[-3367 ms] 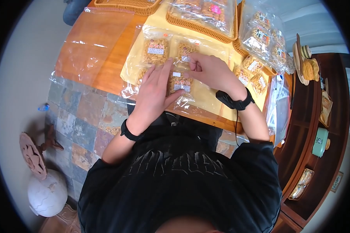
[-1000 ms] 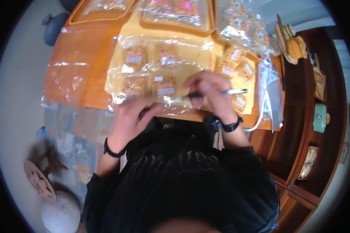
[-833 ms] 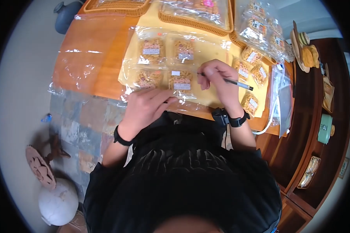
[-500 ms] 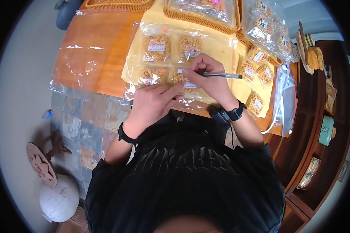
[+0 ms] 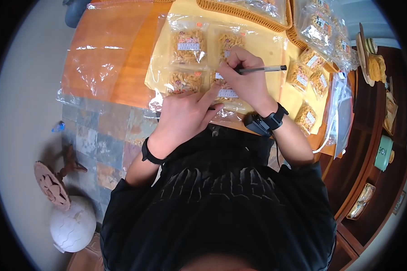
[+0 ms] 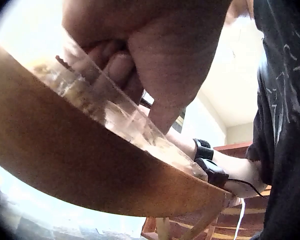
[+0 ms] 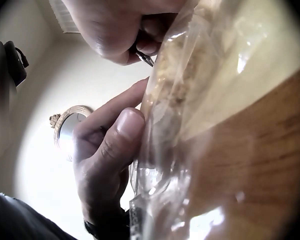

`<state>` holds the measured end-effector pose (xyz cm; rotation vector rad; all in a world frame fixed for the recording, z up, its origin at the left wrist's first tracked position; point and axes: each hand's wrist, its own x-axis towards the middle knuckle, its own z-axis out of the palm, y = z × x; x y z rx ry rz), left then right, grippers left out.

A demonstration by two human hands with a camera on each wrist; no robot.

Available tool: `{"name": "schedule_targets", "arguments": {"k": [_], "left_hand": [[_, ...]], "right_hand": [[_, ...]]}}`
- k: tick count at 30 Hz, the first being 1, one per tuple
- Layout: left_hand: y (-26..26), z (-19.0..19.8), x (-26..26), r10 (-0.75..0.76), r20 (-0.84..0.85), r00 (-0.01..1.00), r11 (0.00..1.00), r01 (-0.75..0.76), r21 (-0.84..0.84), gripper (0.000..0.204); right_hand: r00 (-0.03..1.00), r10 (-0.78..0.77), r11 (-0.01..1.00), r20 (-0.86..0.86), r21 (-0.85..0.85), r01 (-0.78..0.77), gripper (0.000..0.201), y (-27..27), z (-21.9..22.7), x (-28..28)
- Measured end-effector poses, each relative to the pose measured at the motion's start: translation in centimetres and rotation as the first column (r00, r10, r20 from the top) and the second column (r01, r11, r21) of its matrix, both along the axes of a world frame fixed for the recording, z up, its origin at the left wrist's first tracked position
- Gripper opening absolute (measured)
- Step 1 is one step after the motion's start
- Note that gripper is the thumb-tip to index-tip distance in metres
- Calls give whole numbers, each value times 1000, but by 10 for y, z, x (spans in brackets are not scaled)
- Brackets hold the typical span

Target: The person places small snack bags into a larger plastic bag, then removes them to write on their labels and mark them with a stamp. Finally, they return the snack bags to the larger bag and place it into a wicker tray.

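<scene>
Several snack packets lie in a large clear plastic bag (image 5: 271,40). My right hand (image 5: 248,86) pinches a slim pen (image 5: 267,69) with a black end over the near right packet (image 5: 227,93). Its metal tip (image 7: 146,59) shows close to the bag in the right wrist view. A small white sticker (image 5: 218,76) on that packet lies beside the right fingertips. My left hand (image 5: 183,113) rests across the bag's near part, index finger stretched onto the same packet. Between its thumb and fingers shows a small black piece that looks like the pen cap.
Loose snack packets (image 5: 305,118) lie to the right on yellow paper (image 5: 271,97). Wicker baskets (image 5: 246,14) with bagged goods line the back. A clear film sheet (image 5: 101,58) covers the wooden table's left side. A white strap (image 5: 326,137) hangs at the right edge.
The right hand now holds a pen, absent from the oldest frame. It has moved from beside the near right packet onto its sticker. The left index finger has moved onto that packet.
</scene>
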<state>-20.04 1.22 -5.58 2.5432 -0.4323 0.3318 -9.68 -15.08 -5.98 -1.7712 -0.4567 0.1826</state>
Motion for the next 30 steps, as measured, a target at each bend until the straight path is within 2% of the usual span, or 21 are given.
{"name": "schedule_targets", "arguments": {"k": [6,9,12,19,21,25,27,30], "left_hand": [[-1,2,0,-8,-25,1000,1000,8,-3,40],[0,2,-1,-7,-44,999,1000,7,-2,39],[-1,1,0,-9,-26,1000,1000,8,-20,38],[-1,6,1,-2,-44,999,1000,1,-30,37],[-1,8,1,-3,-52,999,1000,2,-29,36],[-2,5,2,0,-47,999,1000,-2,-24,36],[-2,5,2,6,-60,998,1000,-7,-30,37],[-2,7,2,9,-57,998,1000,-11,-29,38]], "right_hand": [[999,1,997,43,-79,2,29,-3,-8,3],[1000,14,998,-10,-53,-15,29,-2,-7,2],[999,21,997,33,-81,-18,28,-2,-4,2],[1000,-7,997,-12,-80,6,25,-1,-5,0],[999,6,990,48,-141,1,25,-1,-3,1],[999,6,990,48,-144,1,25,-2,-2,0],[1000,0,997,-11,-74,-1,24,-2,-5,0],[1000,-9,999,-6,-39,9,23,-3,-8,2]]}}
